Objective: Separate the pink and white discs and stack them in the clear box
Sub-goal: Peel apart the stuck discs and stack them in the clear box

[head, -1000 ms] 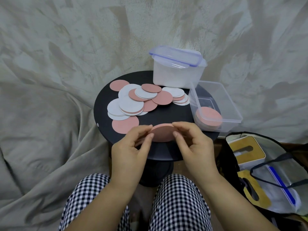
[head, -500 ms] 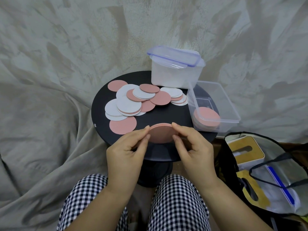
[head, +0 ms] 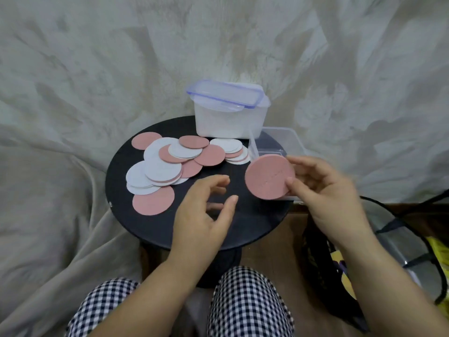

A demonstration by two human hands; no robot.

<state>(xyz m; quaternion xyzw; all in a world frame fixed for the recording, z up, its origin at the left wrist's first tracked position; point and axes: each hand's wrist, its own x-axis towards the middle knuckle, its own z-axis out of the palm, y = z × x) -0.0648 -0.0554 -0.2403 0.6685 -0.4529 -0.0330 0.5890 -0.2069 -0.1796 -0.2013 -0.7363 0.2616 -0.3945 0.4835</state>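
My right hand [head: 323, 190] grips a small stack of pink discs [head: 268, 177], tilted toward me, right in front of the clear open box [head: 289, 139] at the table's right edge. The box's inside is mostly hidden behind the discs and hand. My left hand [head: 206, 210] hovers over the black round table [head: 252, 222] with fingers loosely curled, holding nothing. A mixed pile of pink and white discs [head: 170, 166] lies across the table's left and back. One pink disc [head: 153, 200] lies alone at the near left.
A lidded white container [head: 229, 117] stands at the table's back, just left of the clear box. A black bag [head: 401, 251] with items sits on the floor at right. Draped grey cloth [head: 60, 166] surrounds the table. My checkered knees are below.
Both hands held the pink stack at the table's front edge. Now the left hand has let go and the right hand has carried the stack rightward to the clear box.
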